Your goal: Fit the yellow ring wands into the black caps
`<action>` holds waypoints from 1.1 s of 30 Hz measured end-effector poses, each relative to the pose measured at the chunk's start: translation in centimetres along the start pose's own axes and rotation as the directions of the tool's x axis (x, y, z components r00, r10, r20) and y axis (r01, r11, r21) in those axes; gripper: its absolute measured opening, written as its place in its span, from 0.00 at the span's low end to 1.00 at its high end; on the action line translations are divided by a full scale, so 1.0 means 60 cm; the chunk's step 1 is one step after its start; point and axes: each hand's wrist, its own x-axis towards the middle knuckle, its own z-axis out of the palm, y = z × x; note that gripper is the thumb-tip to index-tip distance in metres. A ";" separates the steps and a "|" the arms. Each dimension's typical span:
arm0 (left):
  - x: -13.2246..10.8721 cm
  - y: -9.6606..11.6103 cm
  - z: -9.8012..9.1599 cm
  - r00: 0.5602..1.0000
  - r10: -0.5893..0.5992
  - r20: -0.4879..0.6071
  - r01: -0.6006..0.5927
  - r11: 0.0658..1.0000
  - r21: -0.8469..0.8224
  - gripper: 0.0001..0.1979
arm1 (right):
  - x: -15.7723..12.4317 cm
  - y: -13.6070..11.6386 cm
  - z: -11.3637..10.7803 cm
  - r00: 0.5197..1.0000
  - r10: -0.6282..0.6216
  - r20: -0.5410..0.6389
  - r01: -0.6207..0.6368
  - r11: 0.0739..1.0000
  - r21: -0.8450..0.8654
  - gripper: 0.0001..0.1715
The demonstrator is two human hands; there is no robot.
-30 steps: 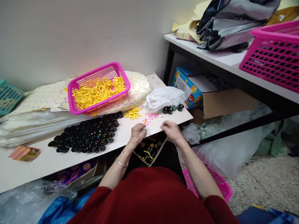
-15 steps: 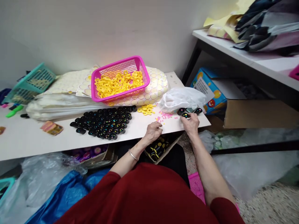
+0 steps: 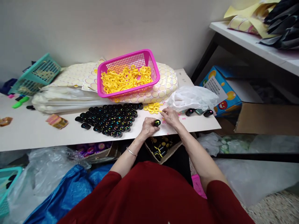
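Observation:
My left hand (image 3: 149, 126) holds a small black cap (image 3: 157, 122) with coloured dots near the front edge of the white table (image 3: 35, 130). My right hand (image 3: 171, 115) hovers just right of it, fingers over small pink beads (image 3: 181, 115) and close to a pile of loose yellow rings (image 3: 153, 107). A large cluster of the same black caps (image 3: 109, 119) lies left of my hands. Two more black caps (image 3: 198, 112) sit to the right, beside a white plastic bag (image 3: 192, 97).
A pink basket (image 3: 128, 74) of yellow rings rests on sheets of round stickers (image 3: 163, 87). A teal basket (image 3: 34, 74) stands at far left. An open box of black pieces (image 3: 161, 147) sits under the table edge. A shelf (image 3: 252, 43) and blue carton (image 3: 219, 90) are right.
My right hand moved back from the caps at the right toward the middle. My left hand now holds a black cap. The view shifted left.

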 end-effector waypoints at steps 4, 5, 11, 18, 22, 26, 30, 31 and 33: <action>-0.001 -0.006 0.001 0.998 0.060 0.024 -0.063 0.989 0.136 0.16 | 0.038 -0.015 0.023 0.996 0.056 0.074 -0.029 0.948 -0.317 0.15; 0.000 -0.005 0.003 0.998 0.052 0.026 -0.055 0.987 0.154 0.16 | 0.042 -0.015 0.029 0.994 0.060 0.087 -0.028 0.943 -0.333 0.15; 0.001 -0.006 0.001 0.999 0.034 0.017 -0.035 0.995 0.097 0.21 | 0.036 0.009 0.031 0.991 0.111 0.069 -0.111 0.994 0.001 0.09; -0.003 0.007 -0.024 0.988 -0.109 -0.107 0.038 0.852 -0.521 0.23 | -0.005 0.016 -0.002 0.983 0.124 0.138 -0.183 0.776 0.604 0.13; 0.021 0.029 -0.023 0.975 -0.206 -0.085 0.090 0.712 -0.696 0.22 | -0.011 0.008 0.002 0.968 0.123 0.220 -0.239 0.725 0.646 0.14; 0.054 0.039 -0.022 0.963 -0.230 -0.142 0.060 0.693 -0.719 0.13 | -0.011 0.003 0.010 0.958 0.116 0.262 -0.254 0.771 0.584 0.11; 0.076 0.031 -0.034 0.922 -0.294 -0.253 0.043 0.725 -0.687 0.06 | -0.010 0.005 0.011 0.965 0.165 0.203 -0.248 0.822 0.513 0.08; 0.080 0.027 -0.039 0.913 -0.300 -0.275 0.042 0.741 -0.670 0.06 | -0.011 0.005 0.010 0.967 0.176 0.186 -0.249 0.819 0.517 0.08; 0.085 0.018 -0.049 0.905 -0.297 -0.304 0.059 0.796 -0.602 0.05 | -0.014 0.003 0.007 0.969 0.188 0.161 -0.246 0.797 0.552 0.09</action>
